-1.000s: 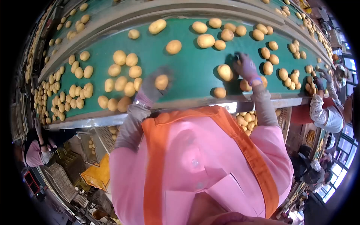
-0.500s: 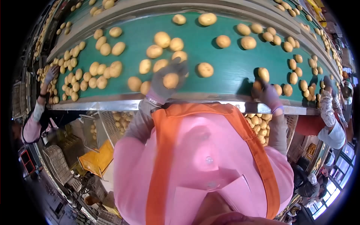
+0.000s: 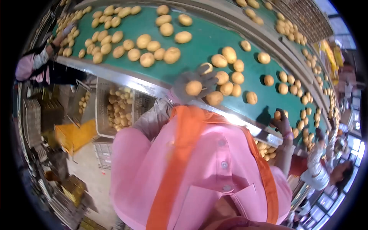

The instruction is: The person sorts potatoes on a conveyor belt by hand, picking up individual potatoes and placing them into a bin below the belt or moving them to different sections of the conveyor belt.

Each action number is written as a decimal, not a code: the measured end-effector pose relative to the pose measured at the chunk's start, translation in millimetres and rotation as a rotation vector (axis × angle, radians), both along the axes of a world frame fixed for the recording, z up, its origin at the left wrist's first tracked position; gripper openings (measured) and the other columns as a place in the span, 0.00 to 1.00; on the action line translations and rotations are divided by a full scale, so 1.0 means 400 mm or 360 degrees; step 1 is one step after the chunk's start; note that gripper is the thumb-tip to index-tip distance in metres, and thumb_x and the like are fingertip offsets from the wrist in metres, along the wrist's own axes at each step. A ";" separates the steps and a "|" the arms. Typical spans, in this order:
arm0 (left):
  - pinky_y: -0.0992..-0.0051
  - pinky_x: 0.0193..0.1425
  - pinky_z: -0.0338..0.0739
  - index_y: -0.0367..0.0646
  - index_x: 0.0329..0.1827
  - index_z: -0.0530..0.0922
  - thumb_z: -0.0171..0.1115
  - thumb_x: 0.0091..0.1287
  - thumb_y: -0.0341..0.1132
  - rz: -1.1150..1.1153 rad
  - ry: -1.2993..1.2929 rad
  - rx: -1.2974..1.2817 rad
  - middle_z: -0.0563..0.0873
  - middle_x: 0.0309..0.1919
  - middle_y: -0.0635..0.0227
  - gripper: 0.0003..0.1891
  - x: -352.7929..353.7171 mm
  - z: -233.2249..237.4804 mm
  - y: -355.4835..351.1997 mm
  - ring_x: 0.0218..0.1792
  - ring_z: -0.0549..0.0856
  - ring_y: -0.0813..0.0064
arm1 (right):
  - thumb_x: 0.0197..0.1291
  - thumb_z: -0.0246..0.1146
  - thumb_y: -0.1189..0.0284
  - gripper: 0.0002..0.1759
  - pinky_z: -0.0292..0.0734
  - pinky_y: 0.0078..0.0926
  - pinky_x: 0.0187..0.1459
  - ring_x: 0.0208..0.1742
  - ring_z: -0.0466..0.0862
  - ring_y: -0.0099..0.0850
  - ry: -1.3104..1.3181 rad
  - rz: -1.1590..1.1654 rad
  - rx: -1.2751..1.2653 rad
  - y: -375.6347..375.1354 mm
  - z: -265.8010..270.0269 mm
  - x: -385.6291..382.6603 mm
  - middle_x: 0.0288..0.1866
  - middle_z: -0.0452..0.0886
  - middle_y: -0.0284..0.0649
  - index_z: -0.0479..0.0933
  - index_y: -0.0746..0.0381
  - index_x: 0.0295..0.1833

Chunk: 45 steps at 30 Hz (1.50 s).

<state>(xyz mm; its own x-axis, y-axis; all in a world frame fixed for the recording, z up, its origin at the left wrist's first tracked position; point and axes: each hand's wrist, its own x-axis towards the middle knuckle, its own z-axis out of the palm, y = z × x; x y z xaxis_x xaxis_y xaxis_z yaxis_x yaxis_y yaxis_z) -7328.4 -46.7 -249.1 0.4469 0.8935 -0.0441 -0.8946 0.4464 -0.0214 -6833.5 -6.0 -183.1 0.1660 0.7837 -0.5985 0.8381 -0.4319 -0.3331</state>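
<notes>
My left hand, in a grey glove, is palm up over the near edge of the green conveyor belt. A potato rests in its palm, and the fingers spread toward a group of potatoes. Farther right, my right hand, also gloved, curls around another potato above the belt. Part of that potato is hidden by the fingers. Many loose potatoes lie on the belt to the left.
A metal rail borders the belt, with a potato-filled crate below. One co-worker's hand reaches onto the belt at far left; another co-worker's sleeve is at right. A second belt runs beyond.
The whole view has turned and shifted. My left hand, with the potato still in its palm, is farther right in view and its fingers are more spread. Potatoes on the belt have changed places.
</notes>
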 end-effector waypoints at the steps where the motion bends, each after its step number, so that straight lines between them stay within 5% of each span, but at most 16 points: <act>1: 0.64 0.74 0.65 0.52 0.78 0.62 0.44 0.74 0.41 -0.0073 0.0223 0.0115 0.58 0.80 0.58 0.27 -0.011 -0.011 -0.003 0.78 0.60 0.57 | 0.52 0.74 0.68 0.38 0.81 0.22 0.29 0.39 0.84 0.27 0.0193 -0.0005 0.0287 0.019 0.030 -0.092 0.48 0.83 0.38 0.69 0.53 0.69; 4: 0.56 0.75 0.67 0.54 0.79 0.59 0.46 0.78 0.50 0.0231 0.0886 0.1272 0.56 0.80 0.61 0.29 -0.011 -0.035 -0.027 0.78 0.62 0.56 | 0.57 0.73 0.68 0.35 0.83 0.23 0.44 0.46 0.82 0.25 0.1039 0.0014 0.1024 0.028 0.069 -0.459 0.52 0.82 0.39 0.69 0.58 0.69; 8: 0.58 0.72 0.72 0.48 0.75 0.63 0.45 0.77 0.59 -0.0209 0.0205 -0.0066 0.67 0.73 0.56 0.31 -0.090 0.104 -0.020 0.71 0.71 0.58 | 0.58 0.71 0.68 0.34 0.79 0.38 0.55 0.57 0.82 0.44 0.0920 0.1037 0.1023 0.004 0.092 -0.895 0.61 0.77 0.49 0.69 0.59 0.69; 9: 0.62 0.67 0.75 0.44 0.71 0.65 0.44 0.77 0.60 0.0088 0.0351 0.0456 0.75 0.64 0.58 0.31 -0.112 -0.025 -0.004 0.64 0.76 0.62 | 0.56 0.71 0.67 0.34 0.76 0.41 0.58 0.60 0.79 0.48 0.0951 0.1228 0.1067 0.006 0.087 -0.973 0.63 0.76 0.50 0.69 0.59 0.69; 10: 0.66 0.63 0.77 0.43 0.68 0.67 0.46 0.77 0.58 0.0323 0.0835 -0.0179 0.78 0.58 0.62 0.29 -0.132 -0.038 -0.048 0.59 0.78 0.67 | 0.55 0.71 0.66 0.35 0.73 0.45 0.62 0.62 0.76 0.53 0.0988 0.1431 0.1110 0.005 0.091 -1.034 0.64 0.74 0.51 0.70 0.59 0.69; 12: 0.67 0.65 0.76 0.43 0.68 0.68 0.47 0.77 0.57 0.0759 0.1452 0.1135 0.78 0.59 0.62 0.28 -0.282 -0.007 -0.076 0.60 0.78 0.69 | 0.53 0.71 0.62 0.37 0.67 0.47 0.66 0.66 0.73 0.51 0.1138 0.1606 0.0916 -0.013 0.106 -1.139 0.66 0.73 0.49 0.70 0.57 0.69; 14: 0.62 0.69 0.75 0.44 0.71 0.65 0.42 0.79 0.50 0.0521 0.0949 -0.0144 0.75 0.63 0.59 0.25 -0.348 0.013 -0.159 0.65 0.76 0.64 | 0.55 0.69 0.56 0.36 0.67 0.50 0.65 0.66 0.72 0.53 0.1048 0.1941 0.0907 -0.031 0.080 -1.230 0.67 0.70 0.49 0.70 0.55 0.69; 18: 0.66 0.65 0.74 0.38 0.64 0.69 0.55 0.74 0.34 0.0777 0.0199 -0.0341 0.76 0.60 0.59 0.18 -0.468 0.030 -0.232 0.62 0.76 0.65 | 0.56 0.68 0.56 0.37 0.68 0.47 0.64 0.64 0.73 0.52 0.1230 0.1945 0.0725 -0.047 0.071 -1.403 0.66 0.72 0.50 0.69 0.58 0.69; 20: 0.62 0.65 0.75 0.39 0.65 0.70 0.58 0.73 0.37 0.1938 0.1116 0.1310 0.77 0.60 0.58 0.21 -0.528 -0.104 -0.232 0.62 0.77 0.63 | 0.56 0.70 0.60 0.38 0.68 0.44 0.65 0.65 0.73 0.50 0.1191 0.1841 0.1083 -0.029 0.063 -1.452 0.66 0.73 0.52 0.67 0.64 0.69; 22: 0.61 0.63 0.76 0.39 0.67 0.68 0.59 0.72 0.39 0.1258 0.0157 -0.0490 0.76 0.61 0.58 0.23 -0.653 0.110 -0.343 0.63 0.76 0.60 | 0.63 0.67 0.65 0.34 0.71 0.40 0.66 0.65 0.77 0.46 0.1137 0.1083 0.0934 0.003 0.035 -1.469 0.66 0.75 0.53 0.65 0.67 0.70; 23: 0.61 0.63 0.76 0.39 0.67 0.68 0.59 0.72 0.39 0.1338 0.0191 -0.0514 0.76 0.61 0.58 0.23 -0.728 0.101 -0.379 0.63 0.76 0.60 | 0.65 0.66 0.68 0.33 0.75 0.38 0.62 0.60 0.81 0.45 0.0800 0.1448 0.1376 0.079 -0.006 -1.440 0.64 0.76 0.54 0.65 0.68 0.71; 28: 0.67 0.54 0.80 0.40 0.47 0.82 0.57 0.73 0.39 0.1870 0.4247 -0.0227 0.85 0.46 0.59 0.12 -1.166 -0.101 -0.566 0.49 0.84 0.62 | 0.61 0.68 0.65 0.33 0.72 0.42 0.64 0.65 0.76 0.49 0.0665 0.0877 0.0775 0.140 -0.127 -1.271 0.64 0.74 0.56 0.68 0.65 0.70; 31: 0.68 0.51 0.81 0.40 0.50 0.79 0.58 0.72 0.38 0.2265 0.3372 -0.1011 0.85 0.46 0.61 0.12 -1.511 -0.142 -0.629 0.46 0.84 0.65 | 0.58 0.69 0.64 0.35 0.70 0.47 0.66 0.66 0.73 0.53 0.0052 0.1577 0.0940 0.111 -0.096 -1.292 0.65 0.73 0.55 0.68 0.62 0.70; 36: 0.70 0.46 0.81 0.39 0.56 0.75 0.59 0.70 0.36 0.2824 0.1098 -0.1510 0.84 0.46 0.66 0.15 -1.908 -0.115 -0.587 0.42 0.83 0.70 | 0.48 0.73 0.69 0.35 0.69 0.49 0.66 0.65 0.73 0.54 0.0020 0.1163 0.0642 0.127 -0.125 -1.315 0.64 0.75 0.49 0.73 0.58 0.65; 40: 0.70 0.47 0.81 0.39 0.59 0.75 0.61 0.69 0.34 0.2645 0.1593 -0.1241 0.83 0.47 0.66 0.17 -1.871 -0.073 -0.329 0.43 0.83 0.72 | 0.53 0.73 0.66 0.32 0.76 0.41 0.59 0.59 0.81 0.48 0.0250 0.1137 0.0633 0.280 -0.046 -1.300 0.57 0.81 0.50 0.73 0.59 0.64; 45: 0.71 0.52 0.77 0.36 0.64 0.74 0.62 0.69 0.32 0.2143 0.2750 -0.0576 0.83 0.48 0.65 0.21 -1.540 -0.004 -0.036 0.48 0.80 0.73 | 0.61 0.69 0.58 0.38 0.72 0.40 0.63 0.63 0.77 0.43 0.0296 0.0026 0.2090 0.435 0.137 -1.544 0.66 0.75 0.55 0.66 0.67 0.71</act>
